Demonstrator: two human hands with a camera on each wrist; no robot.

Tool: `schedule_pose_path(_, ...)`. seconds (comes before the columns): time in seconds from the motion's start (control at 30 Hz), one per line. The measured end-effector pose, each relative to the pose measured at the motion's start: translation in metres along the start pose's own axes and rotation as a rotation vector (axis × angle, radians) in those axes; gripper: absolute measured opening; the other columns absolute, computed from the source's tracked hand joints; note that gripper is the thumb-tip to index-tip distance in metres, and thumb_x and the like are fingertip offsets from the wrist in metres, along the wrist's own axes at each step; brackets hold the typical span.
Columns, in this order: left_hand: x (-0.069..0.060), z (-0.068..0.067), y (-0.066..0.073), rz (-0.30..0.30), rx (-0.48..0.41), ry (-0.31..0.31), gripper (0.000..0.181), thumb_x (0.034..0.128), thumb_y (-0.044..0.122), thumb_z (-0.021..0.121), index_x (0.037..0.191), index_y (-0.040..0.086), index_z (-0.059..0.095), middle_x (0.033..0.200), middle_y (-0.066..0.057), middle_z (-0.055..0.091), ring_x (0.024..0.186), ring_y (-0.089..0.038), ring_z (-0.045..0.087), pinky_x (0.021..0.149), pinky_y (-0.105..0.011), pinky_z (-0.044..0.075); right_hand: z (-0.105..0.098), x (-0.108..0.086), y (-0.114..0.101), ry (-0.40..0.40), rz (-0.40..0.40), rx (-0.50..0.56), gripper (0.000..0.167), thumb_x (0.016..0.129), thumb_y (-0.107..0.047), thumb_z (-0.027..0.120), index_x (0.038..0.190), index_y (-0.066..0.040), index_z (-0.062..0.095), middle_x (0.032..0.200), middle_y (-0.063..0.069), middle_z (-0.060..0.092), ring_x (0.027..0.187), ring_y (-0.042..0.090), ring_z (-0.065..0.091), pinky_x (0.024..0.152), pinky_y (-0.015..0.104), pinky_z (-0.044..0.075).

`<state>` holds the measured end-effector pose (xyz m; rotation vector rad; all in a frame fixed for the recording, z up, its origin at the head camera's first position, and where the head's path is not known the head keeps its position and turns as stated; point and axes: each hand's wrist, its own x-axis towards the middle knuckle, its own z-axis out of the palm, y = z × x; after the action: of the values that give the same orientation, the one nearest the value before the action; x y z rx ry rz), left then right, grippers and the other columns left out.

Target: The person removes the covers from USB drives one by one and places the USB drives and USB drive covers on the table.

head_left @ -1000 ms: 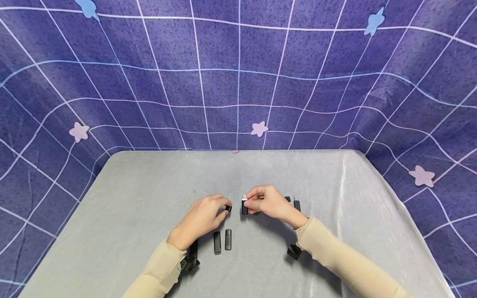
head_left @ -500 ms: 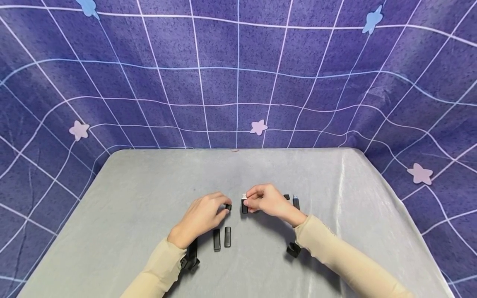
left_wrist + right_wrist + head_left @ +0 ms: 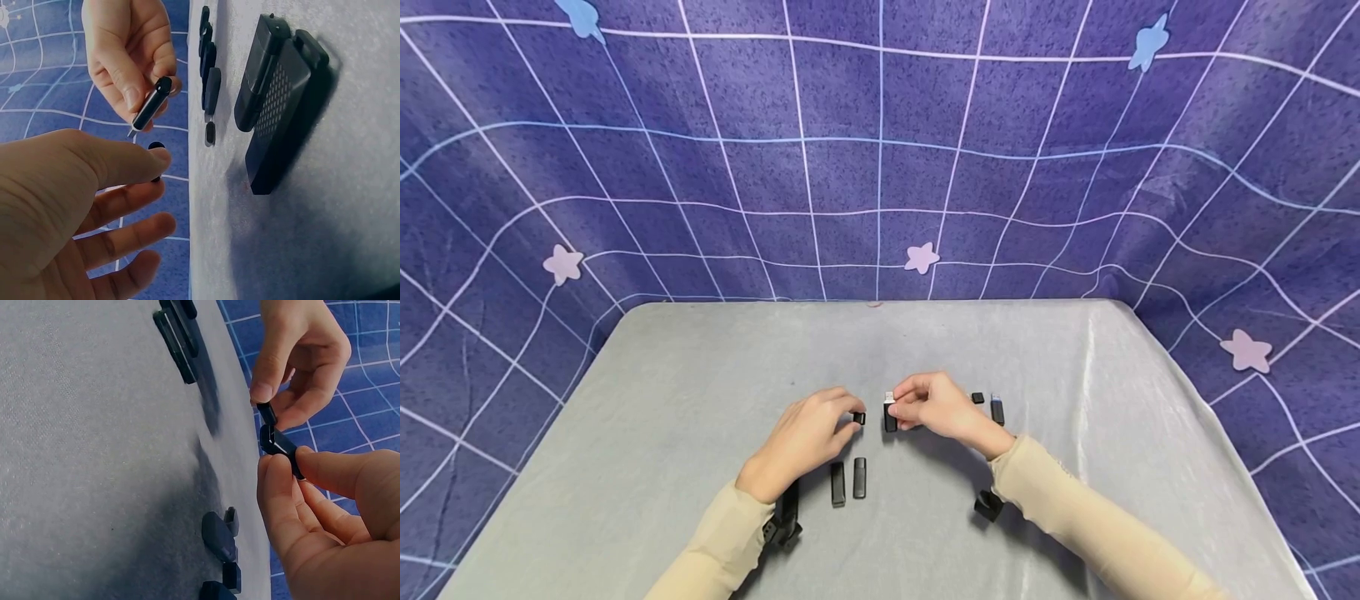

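Note:
Between thumb and fingertips, the right hand (image 3: 942, 408) pinches a black USB stick (image 3: 890, 417) whose metal plug points away from the person. A small black cap (image 3: 859, 417) is pinched by the left hand (image 3: 805, 433), a short gap to the left of the stick. In the left wrist view the cap (image 3: 157, 145) shows beside the thumb, with the other fingers spread loosely. The right wrist view has the stick (image 3: 279, 445) and the cap (image 3: 267, 413) close together; whether they touch there cannot be told.
Two dark sticks (image 3: 860, 478) lie right of the left forearm, near a black device (image 3: 785, 517). Beyond the right wrist are a stick with a blue plug (image 3: 997, 409) and a small black cap (image 3: 977, 398). Another black object (image 3: 988, 505) sits beside the right sleeve on the grey cloth (image 3: 700, 358).
The right hand and its stick have shifted very slightly left. Both hands keep their pinches, and the left hand has barely moved.

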<state>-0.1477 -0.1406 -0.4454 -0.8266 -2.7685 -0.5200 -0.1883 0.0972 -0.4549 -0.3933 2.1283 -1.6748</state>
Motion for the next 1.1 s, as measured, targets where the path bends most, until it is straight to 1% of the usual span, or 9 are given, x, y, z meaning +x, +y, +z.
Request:
schedule_pose_path(0.13,0.0006,-0.0008,-0.0005,-0.001,-0.005,0.001,0.022,0.088,0.018,0.081,0.109,0.015,0.076,0.108,0.004,0.073,0.097,-0.019,0.072,0.078,-0.04,0.06,-0.0004,0.0,-0.0014,0.005,0.0,0.004,0.022,0.093,-0.005,0.074,0.11,0.008,0.067,0.094,0.018,0.074,0.074,0.018,0.073,0.079,0.043,0.063)
schedule_pose_path(0.3,0.0018,-0.0022,-0.0014,-0.014,0.0,0.005,0.02,0.0884,0.019,0.081,0.108,0.016,0.076,0.109,0.005,0.073,0.098,-0.018,0.072,0.079,-0.041,0.06,-0.0005,-0.0008,-0.0052,0.018,-0.001,-0.007,0.023,0.093,-0.006,0.074,0.111,0.007,0.067,0.095,0.016,0.074,0.075,0.021,0.073,0.08,0.045,0.063)
schedule_pose_path(0.47,0.0042,-0.0023,-0.0026,-0.009,-0.008,0.009,0.02,0.0877,0.019,0.081,0.107,0.016,0.076,0.11,0.005,0.073,0.1,-0.019,0.072,0.081,-0.042,0.06,-0.0007,-0.0017,-0.0088,0.027,-0.01,-0.009,0.022,0.093,-0.005,0.074,0.11,0.007,0.067,0.094,0.017,0.073,0.074,0.021,0.073,0.079,0.045,0.063)
schedule_pose_path(0.63,0.003,-0.0014,-0.0045,-0.008,-0.015,0.021,0.021,0.0868,0.017,0.082,0.107,0.017,0.077,0.11,0.006,0.074,0.1,-0.018,0.072,0.081,-0.041,0.06,-0.0004,-0.0029,-0.009,0.03,-0.013,-0.005,0.02,0.093,-0.004,0.074,0.109,0.007,0.068,0.091,0.016,0.073,0.072,0.019,0.073,0.078,0.045,0.064)
schedule_pose_path(0.8,0.0008,0.0016,-0.0053,-0.007,-0.02,0.039,0.024,0.0865,0.017,0.082,0.11,0.017,0.076,0.11,0.006,0.074,0.098,-0.017,0.072,0.079,-0.04,0.061,0.0002,-0.0035,-0.0088,0.032,-0.015,-0.002,0.02,0.093,-0.003,0.073,0.108,0.007,0.068,0.091,0.015,0.074,0.072,0.019,0.073,0.079,0.047,0.063)
schedule_pose_path(0.9,0.0005,0.0024,-0.0051,-0.01,-0.023,0.036,0.024,0.0869,0.016,0.082,0.11,0.016,0.076,0.109,0.005,0.074,0.098,-0.018,0.072,0.079,-0.04,0.061,0.0006,-0.0037,-0.0082,0.027,-0.015,-0.003,0.02,0.093,-0.003,0.073,0.109,0.007,0.068,0.091,0.015,0.074,0.073,0.02,0.073,0.079,0.046,0.063)
schedule_pose_path(1.1,0.0033,0.0029,-0.0051,-0.019,-0.022,0.02,0.02,0.0873,0.017,0.081,0.107,0.016,0.077,0.109,0.005,0.074,0.099,-0.019,0.072,0.082,-0.041,0.06,-0.0002,-0.0036,-0.0077,0.03,-0.011,0.0,0.021,0.093,-0.004,0.073,0.109,0.008,0.067,0.091,0.015,0.074,0.073,0.018,0.073,0.078,0.045,0.064)
